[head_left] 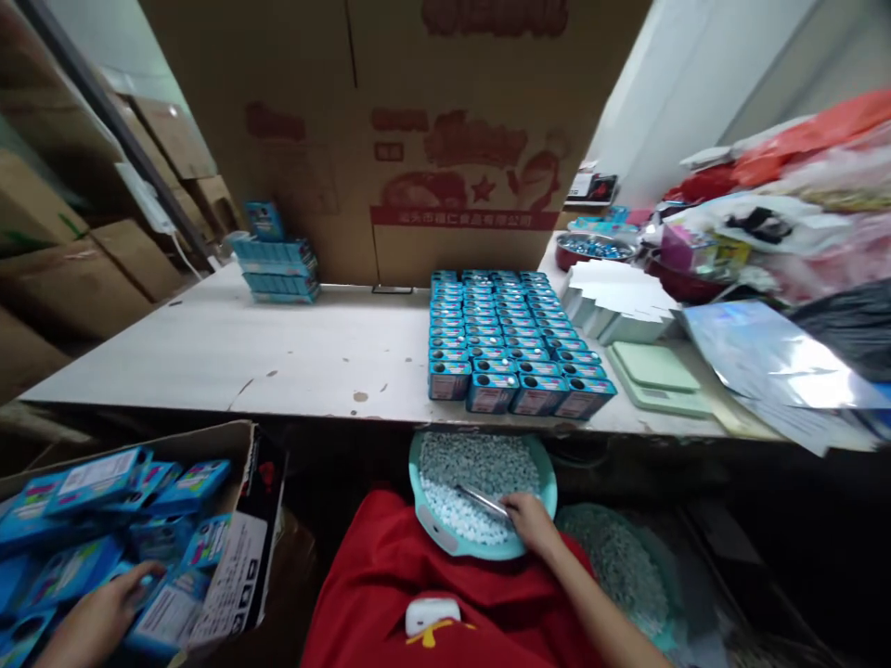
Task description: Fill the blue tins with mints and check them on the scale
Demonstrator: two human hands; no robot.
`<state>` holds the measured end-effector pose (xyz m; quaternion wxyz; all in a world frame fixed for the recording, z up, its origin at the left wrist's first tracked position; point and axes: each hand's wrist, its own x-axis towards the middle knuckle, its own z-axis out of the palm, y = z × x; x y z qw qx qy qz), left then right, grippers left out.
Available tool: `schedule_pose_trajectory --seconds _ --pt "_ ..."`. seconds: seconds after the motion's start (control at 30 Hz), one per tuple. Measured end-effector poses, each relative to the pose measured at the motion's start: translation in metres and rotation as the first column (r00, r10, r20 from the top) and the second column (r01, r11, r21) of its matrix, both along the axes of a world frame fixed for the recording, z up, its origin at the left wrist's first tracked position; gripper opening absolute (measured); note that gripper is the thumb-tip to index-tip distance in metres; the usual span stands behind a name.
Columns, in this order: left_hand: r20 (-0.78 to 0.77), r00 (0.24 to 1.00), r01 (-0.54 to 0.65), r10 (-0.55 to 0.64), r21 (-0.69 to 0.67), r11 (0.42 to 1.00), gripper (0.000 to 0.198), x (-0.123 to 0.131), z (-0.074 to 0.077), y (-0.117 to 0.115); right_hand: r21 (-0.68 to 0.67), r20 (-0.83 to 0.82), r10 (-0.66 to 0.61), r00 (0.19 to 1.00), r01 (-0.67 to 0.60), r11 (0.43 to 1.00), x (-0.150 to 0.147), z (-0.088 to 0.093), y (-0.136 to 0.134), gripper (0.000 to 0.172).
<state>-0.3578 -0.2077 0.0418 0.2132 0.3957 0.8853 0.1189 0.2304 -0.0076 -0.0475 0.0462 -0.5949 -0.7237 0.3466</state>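
My right hand [535, 523] is closed around a slender, shiny metal utensil [482, 501]. Its far end lies over small white and grey-blue pellets [456, 473] in a turquoise basin [432, 531] at my lap. Whether the utensil is a spoon or tongs, I cannot tell. At lower left, my left hand [104, 608] reaches into an open cardboard carton [233, 566]. Its curled fingers appear to grip a small blue box [165, 614] among several similar boxes. Part of that grip is hidden and slightly blurred.
On the white table [334, 362], rows of blue boxes [501, 334] stand before a large cardboard sheet [390, 121]. A smaller stack [273, 255] is further left. A pale green scale [658, 376] and white cards [619, 292] lie right. Another pellet basin [626, 566] sits below.
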Motion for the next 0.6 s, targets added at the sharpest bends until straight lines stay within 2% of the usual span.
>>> schedule_pose_trajectory --seconds 0.07,0.13,0.27,0.33,0.4,0.5,0.6 --pt "0.031 0.999 -0.043 0.041 0.08 0.996 0.023 0.0 0.006 0.005 0.005 0.02 -0.013 1.0 0.013 1.0 -0.001 0.001 -0.001 0.034" --pt "0.119 0.993 -0.025 0.012 0.11 0.994 0.028 0.009 0.007 0.011 0.007 0.036 -0.021 0.999 0.02 1.0 -0.001 0.0 -0.001 0.034" --pt "0.285 0.958 -0.048 0.016 0.106 0.993 0.03 0.038 -0.005 0.018 0.001 0.04 -0.008 0.999 0.007 1.0 0.0 -0.003 -0.002 0.035" --pt "0.39 0.921 -0.082 0.003 0.185 0.979 0.037 0.049 -0.012 0.017 0.012 0.024 0.016 1.0 -0.016 1.0 0.003 -0.006 -0.003 0.035" --pt "0.448 0.894 -0.089 -0.003 0.185 0.979 0.045 0.053 -0.016 0.013 0.027 0.008 0.04 0.999 -0.04 0.999 0.006 -0.01 -0.003 0.035" --pt "0.43 0.902 -0.09 0.046 0.083 0.992 0.058 0.052 -0.023 0.008 0.027 -0.001 0.038 0.999 -0.038 0.999 0.008 -0.016 -0.002 0.034" --pt "0.344 0.938 -0.085 0.047 0.094 0.992 0.065 0.053 -0.034 0.012 0.027 0.013 0.017 1.0 -0.017 0.999 0.005 -0.021 -0.001 0.035"
